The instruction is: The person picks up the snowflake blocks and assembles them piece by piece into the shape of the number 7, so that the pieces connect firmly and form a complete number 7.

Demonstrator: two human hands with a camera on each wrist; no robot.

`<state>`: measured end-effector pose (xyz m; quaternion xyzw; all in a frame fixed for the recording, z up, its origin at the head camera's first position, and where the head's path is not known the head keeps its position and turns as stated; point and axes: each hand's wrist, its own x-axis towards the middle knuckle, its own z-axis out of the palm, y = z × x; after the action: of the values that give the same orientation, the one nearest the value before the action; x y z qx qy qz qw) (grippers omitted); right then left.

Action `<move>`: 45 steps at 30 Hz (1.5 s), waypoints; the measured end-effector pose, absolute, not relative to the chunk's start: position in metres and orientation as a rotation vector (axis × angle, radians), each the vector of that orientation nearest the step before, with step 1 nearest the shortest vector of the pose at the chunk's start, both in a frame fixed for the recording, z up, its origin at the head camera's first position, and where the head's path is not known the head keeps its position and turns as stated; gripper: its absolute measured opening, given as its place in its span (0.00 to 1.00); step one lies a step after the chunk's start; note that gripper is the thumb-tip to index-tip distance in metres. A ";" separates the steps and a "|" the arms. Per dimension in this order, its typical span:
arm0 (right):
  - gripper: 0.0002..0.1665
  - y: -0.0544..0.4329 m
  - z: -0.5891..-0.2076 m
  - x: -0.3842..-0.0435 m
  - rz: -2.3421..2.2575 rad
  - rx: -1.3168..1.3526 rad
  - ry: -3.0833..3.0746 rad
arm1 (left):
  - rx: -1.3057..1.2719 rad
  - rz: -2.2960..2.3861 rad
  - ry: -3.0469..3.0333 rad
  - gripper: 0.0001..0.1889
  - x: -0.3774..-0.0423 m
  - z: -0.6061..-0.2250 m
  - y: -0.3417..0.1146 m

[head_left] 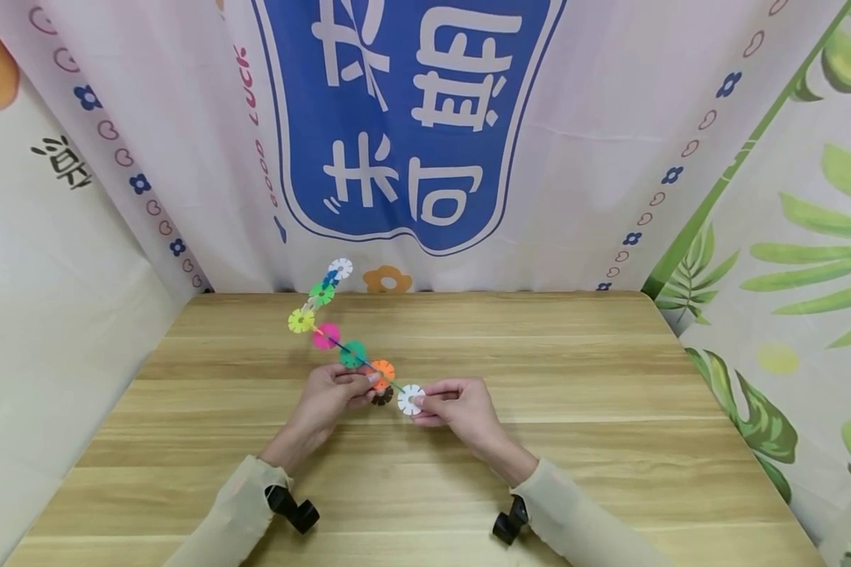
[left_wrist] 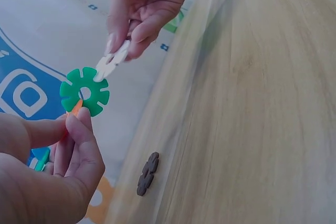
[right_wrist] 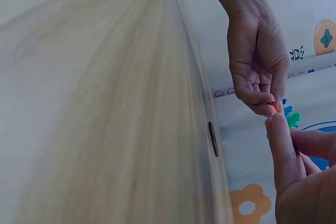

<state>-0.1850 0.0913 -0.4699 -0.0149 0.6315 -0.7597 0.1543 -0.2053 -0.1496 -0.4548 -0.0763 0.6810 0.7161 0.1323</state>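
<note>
A zigzag chain of notched plastic snowflake discs stretches up and left from my hands in the head view, with a yellow disc (head_left: 301, 320) at its bend and a pink disc (head_left: 326, 336) after it. My left hand (head_left: 329, 398) pinches the orange disc (head_left: 383, 368) near the chain's lower end. Fitted into that orange piece is a green disc (left_wrist: 100, 97), facing the left wrist camera. Between thumb and fingers, my right hand (head_left: 468, 409) pinches a white disc (head_left: 406, 402), its edge right at the green disc's rim. Fingers partly cover both held discs.
On the wooden table (head_left: 574, 394) below the hands lies a dark brown notched disc (head_left: 382, 397). A printed curtain (head_left: 596, 142) hangs behind the table's back edge. Black wrist mounts (head_left: 294, 510) sit over the sleeves.
</note>
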 end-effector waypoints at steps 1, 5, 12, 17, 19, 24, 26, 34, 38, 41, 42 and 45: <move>0.15 0.091 -0.470 -0.185 -2.182 -0.040 1.808 | -0.222 2.079 1.974 0.16 -0.205 -0.455 -0.149; 0.13 0.088 -0.471 -0.185 -2.192 -0.028 1.813 | -0.241 2.059 2.000 0.14 -0.205 -0.457 -0.147; 0.12 0.087 -0.472 -0.185 -2.168 -0.004 1.817 | -0.244 1.998 2.049 0.12 -0.205 -0.460 -0.145; 0.12 0.087 -0.475 -0.187 -2.135 -0.009 1.825 | -0.199 1.999 2.023 0.09 -0.207 -0.462 -0.148; 0.11 0.086 -0.476 -0.187 -2.119 -0.017 1.829 | -0.175 1.985 2.023 0.08 -0.208 -0.463 -0.149; 0.10 0.084 -0.479 -0.186 -2.115 -0.012 1.811 | -0.138 1.970 2.014 0.06 -0.208 -0.466 -0.152; 0.10 0.083 -0.479 -0.186 -2.123 0.009 1.791 | -0.132 1.980 1.968 0.05 -0.207 -0.468 -0.153; 0.10 0.079 -0.474 -0.188 -2.107 -0.009 1.772 | -0.101 2.043 1.831 0.02 -0.204 -0.476 -0.157; 0.09 0.077 -0.474 -0.188 -2.097 -0.012 1.784 | -0.120 2.030 1.854 0.01 -0.204 -0.476 -0.159; 0.08 0.078 -0.475 -0.190 -2.023 -0.074 1.812 | -0.113 2.004 1.914 0.03 -0.201 -0.474 -0.162; 0.08 0.079 -0.475 -0.192 -1.977 -0.108 1.832 | -0.103 1.993 1.934 0.04 -0.200 -0.473 -0.163; 0.07 0.082 -0.474 -0.199 -1.789 -0.236 1.916 | -0.083 1.978 1.956 0.07 -0.195 -0.474 -0.167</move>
<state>-0.1991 0.0819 -0.4745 -0.0868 0.7044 -0.6577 0.2523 -0.1948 -0.1673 -0.4741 -0.0294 0.6915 0.6994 0.1782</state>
